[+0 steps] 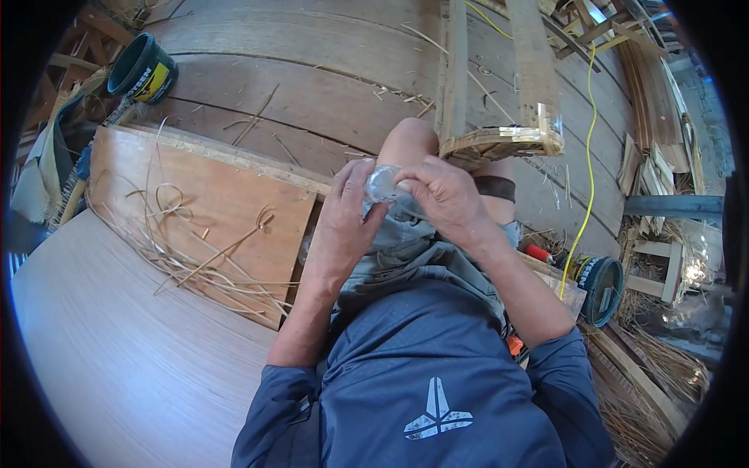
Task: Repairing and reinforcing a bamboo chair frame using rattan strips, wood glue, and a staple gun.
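Note:
Above my lap, my left hand (349, 204) is wrapped round a clear, shiny plastic thing (381, 186) with a rounded end. Its exact kind I cannot make out. The thumb and fingers of my right hand (451, 196) pinch at its right side. Part of it is hidden behind the fingers. Just beyond my right hand, the curved, strip-wrapped end of a wooden frame (499, 143) stands over my right leg, with two flat wooden bars running away from me.
Thin cane strips (222, 257) lie over a brown wooden board (195, 207) on my left. A dark green bucket (160, 74) stands far left, another bucket (602, 290) at right. A yellow cord (591, 156) crosses the plank floor near a red-capped item (538, 253).

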A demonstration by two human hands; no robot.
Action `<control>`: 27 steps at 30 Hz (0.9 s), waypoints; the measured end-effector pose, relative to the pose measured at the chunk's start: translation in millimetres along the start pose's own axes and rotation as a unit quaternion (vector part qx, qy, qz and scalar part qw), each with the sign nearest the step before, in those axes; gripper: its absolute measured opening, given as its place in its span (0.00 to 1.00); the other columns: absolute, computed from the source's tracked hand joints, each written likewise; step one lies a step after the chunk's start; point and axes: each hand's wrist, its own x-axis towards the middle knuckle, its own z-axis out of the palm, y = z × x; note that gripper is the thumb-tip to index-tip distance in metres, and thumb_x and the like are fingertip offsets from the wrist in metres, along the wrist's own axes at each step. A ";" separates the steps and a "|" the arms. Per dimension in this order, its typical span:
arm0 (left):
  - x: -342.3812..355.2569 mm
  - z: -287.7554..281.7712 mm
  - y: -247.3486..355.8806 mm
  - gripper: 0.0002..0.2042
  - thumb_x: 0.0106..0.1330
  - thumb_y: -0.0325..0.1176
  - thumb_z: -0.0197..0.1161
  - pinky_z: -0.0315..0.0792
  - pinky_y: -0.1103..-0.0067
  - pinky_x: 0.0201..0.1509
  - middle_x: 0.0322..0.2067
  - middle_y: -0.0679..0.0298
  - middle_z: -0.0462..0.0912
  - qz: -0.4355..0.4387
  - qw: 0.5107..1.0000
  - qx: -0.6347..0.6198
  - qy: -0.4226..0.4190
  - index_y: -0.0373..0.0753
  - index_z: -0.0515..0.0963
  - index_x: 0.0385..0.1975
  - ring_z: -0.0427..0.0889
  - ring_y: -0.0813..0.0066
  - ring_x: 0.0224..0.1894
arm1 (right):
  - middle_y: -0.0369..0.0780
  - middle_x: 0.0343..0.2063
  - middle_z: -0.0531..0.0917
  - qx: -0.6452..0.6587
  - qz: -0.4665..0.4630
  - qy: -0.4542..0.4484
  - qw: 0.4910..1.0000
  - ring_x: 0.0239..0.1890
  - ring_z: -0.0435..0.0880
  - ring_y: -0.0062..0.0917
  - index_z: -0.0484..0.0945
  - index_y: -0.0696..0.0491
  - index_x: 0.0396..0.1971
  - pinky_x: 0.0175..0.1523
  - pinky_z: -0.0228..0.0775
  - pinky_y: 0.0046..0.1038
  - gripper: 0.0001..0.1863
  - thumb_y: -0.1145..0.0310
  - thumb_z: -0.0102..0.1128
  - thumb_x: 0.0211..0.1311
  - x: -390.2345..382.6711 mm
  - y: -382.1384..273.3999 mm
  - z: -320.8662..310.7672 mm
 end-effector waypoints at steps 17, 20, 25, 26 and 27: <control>56.9 18.6 50.1 0.27 0.48 0.27 0.68 0.69 0.69 0.52 0.47 0.51 0.73 0.057 0.992 -0.101 0.050 0.34 0.67 0.51 0.73 0.53 0.50 | 0.33 0.29 0.77 0.012 0.050 0.262 0.964 0.28 0.74 0.13 0.78 0.57 0.37 0.35 0.66 0.15 0.07 0.74 0.57 0.60 -31.8 -55.0 -132.4; 58.7 24.5 50.6 0.28 0.47 0.26 0.69 0.70 0.71 0.50 0.48 0.53 0.73 0.061 0.991 -0.104 0.054 0.36 0.68 0.51 0.74 0.56 0.49 | 0.35 0.32 0.78 -0.146 0.016 0.222 0.964 0.32 0.75 0.18 0.78 0.57 0.38 0.37 0.66 0.18 0.08 0.76 0.58 0.58 -28.4 -48.1 -152.5; 56.3 26.0 50.2 0.28 0.47 0.24 0.69 0.72 0.75 0.48 0.48 0.57 0.74 0.053 0.993 -0.092 0.043 0.39 0.69 0.51 0.75 0.62 0.48 | 0.40 0.33 0.78 -0.298 -0.035 0.130 0.945 0.36 0.77 0.28 0.78 0.56 0.37 0.41 0.68 0.24 0.11 0.81 0.56 0.54 -29.0 -41.5 -158.9; 54.8 26.1 48.9 0.28 0.47 0.24 0.69 0.71 0.76 0.47 0.47 0.58 0.74 0.040 0.994 -0.099 0.036 0.39 0.69 0.51 0.75 0.64 0.47 | 0.42 0.33 0.78 -0.288 -0.022 0.120 0.950 0.37 0.78 0.32 0.78 0.55 0.38 0.42 0.69 0.26 0.11 0.82 0.55 0.53 -27.5 -43.0 -159.6; 53.6 26.6 47.9 0.28 0.47 0.24 0.69 0.71 0.77 0.47 0.47 0.59 0.74 0.026 0.994 -0.106 0.030 0.39 0.69 0.51 0.75 0.65 0.47 | 0.42 0.33 0.78 -0.287 -0.021 0.120 0.950 0.37 0.78 0.32 0.78 0.55 0.38 0.42 0.69 0.26 0.11 0.82 0.55 0.53 -26.1 -44.2 -159.5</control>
